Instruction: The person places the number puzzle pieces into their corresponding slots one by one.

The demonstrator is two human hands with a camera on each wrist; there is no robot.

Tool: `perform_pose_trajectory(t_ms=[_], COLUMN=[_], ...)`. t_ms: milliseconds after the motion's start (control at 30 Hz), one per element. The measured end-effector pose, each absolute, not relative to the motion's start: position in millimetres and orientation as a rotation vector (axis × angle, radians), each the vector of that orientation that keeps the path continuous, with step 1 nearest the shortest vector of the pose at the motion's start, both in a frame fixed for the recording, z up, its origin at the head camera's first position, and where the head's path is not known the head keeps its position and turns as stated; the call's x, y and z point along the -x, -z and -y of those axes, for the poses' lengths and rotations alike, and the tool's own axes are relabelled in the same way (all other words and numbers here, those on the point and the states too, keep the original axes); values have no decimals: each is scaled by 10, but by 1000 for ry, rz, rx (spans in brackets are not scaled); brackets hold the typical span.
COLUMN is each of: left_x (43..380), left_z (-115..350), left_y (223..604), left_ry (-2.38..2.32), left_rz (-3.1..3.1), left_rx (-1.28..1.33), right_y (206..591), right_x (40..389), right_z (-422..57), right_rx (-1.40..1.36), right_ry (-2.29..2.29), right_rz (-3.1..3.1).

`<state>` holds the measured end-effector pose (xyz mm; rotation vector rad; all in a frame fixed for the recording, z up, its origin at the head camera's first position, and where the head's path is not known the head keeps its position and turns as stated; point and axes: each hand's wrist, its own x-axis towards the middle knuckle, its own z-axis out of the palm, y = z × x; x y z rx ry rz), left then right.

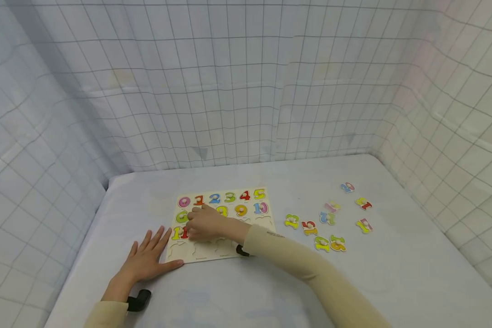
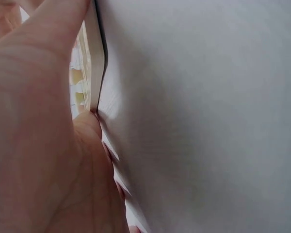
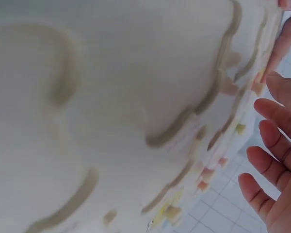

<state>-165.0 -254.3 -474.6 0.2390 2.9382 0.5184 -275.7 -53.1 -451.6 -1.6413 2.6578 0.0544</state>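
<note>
A pale wooden number puzzle board (image 1: 185,252) lies on the table, with knobbed number pieces in its upper rows and bare recesses lower down. My left hand (image 1: 147,259) rests spread beside the board's left edge, its thumb touching the lower left corner. Over the board's left middle, my right hand (image 1: 207,224) hovers next to the yellow-and-red 11 piece (image 1: 184,233). In the right wrist view, its fingers (image 3: 270,162) are loosely bent and apart, with nothing seen between them. The hand and forearm hide several pieces and recesses in the head view.
Loose number pieces lie scattered right of the board, including a yellow-green 13 (image 1: 292,221), a red-and-yellow 15 (image 1: 310,228) and a 16 (image 1: 338,243). Farther right is a pink-and-yellow piece (image 1: 364,225). Gridded white curtains (image 1: 238,91) surround the white table (image 1: 213,296).
</note>
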Motion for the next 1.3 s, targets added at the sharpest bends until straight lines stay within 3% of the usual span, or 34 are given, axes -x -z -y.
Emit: perform_pose_trajectory(t_ms=[200, 367, 600, 767, 900, 1300], left_x=[1661, 1678, 1674, 1686, 1686, 1675], left_z=[2557, 2559, 2581, 2589, 2588, 2564], left_y=[4761, 4797, 4799, 4828, 4821, 4778], left_ry=[-513, -493, -494, -488, -491, -493], left_rz=[-2935, -2937, -2925, -2926, -2928, -2918], left_rx=[-245, -247, -241, -244, -246, -245], right_y=[4383, 4311, 4268, 4302, 4366, 4493], right_x=[2725, 2814, 2961, 2980, 2943, 2923], right_z=[-2, -777, -2057, -2694, -2970, -3157], right_rx=[1752, 1725, 1365, 1011, 844, 779], right_ry=[111, 264, 266, 287, 388, 484], right_rz=[-2647, -2698, -2843, -2839, -2768, -2732])
